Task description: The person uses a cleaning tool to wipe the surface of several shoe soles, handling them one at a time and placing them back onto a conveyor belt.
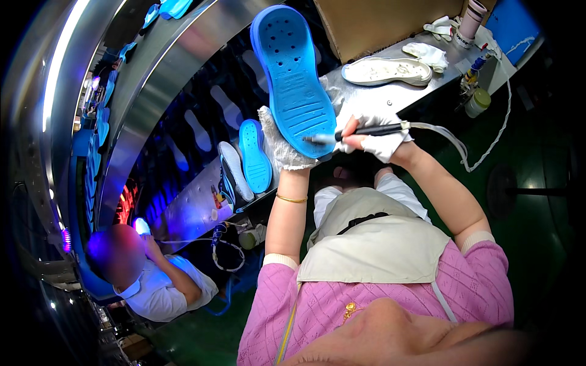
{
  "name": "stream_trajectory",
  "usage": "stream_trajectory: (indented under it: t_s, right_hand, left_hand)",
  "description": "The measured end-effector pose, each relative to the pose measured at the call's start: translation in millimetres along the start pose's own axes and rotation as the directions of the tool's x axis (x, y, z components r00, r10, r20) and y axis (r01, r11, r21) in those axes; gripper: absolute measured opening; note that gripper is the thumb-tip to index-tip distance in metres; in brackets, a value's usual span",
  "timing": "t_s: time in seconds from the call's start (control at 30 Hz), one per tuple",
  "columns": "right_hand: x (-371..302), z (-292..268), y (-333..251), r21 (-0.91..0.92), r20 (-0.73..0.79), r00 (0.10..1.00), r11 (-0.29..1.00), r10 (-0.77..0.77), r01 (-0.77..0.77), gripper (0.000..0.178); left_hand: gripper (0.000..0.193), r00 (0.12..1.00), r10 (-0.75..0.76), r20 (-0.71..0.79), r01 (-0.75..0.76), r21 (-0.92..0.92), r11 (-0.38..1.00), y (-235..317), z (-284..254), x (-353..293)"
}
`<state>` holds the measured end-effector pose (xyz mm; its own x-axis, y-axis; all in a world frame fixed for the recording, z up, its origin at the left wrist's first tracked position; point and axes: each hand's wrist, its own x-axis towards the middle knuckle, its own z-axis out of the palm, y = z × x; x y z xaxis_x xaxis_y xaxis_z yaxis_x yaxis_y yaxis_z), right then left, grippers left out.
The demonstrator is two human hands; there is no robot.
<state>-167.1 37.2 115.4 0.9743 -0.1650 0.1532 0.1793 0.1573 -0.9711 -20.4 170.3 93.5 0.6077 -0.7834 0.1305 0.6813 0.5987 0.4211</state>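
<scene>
A large blue shoe sole (pixel 299 97), its grooves and small holes facing up, is held tilted in front of me. My left hand (pixel 282 145), in a whitish work glove, grips it at the heel end, the fingers partly hidden beneath. In my right hand (pixel 379 135), whose glove leaves some fingertips bare, is a brush with a black handle (pixel 384 129), pinched between thumb and fingers. The pale bristles rest on the sole near its heel. A clear tube (pixel 448 137) runs from the handle's back end.
Left of the sole, another blue sole (pixel 255 155) and a dark shoe with a grey sole (pixel 237 171) stand on the metal bench. A white sole (pixel 387 71), gloves (pixel 427 56) and a cardboard box (pixel 390 24) lie beyond. A co-worker (pixel 162 287) sits at lower left.
</scene>
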Motion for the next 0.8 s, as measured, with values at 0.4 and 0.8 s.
stream_trajectory:
  t_s: [0.4,0.8]
  right_hand:
    - [-15.1,-0.5,-1.0,0.083,0.111,0.984,0.986,0.138,-0.148,0.013]
    - [18.2,-5.9,-3.0,-0.473,0.281,0.941,0.826,-0.189,0.307,0.017]
  left_hand:
    - [0.080,0.992,-0.099,0.074,0.102,-0.044,0.994,19.2,3.0,11.9]
    - [0.056,0.895,-0.340,-0.290,0.411,0.235,0.881,26.2,2.3,36.0]
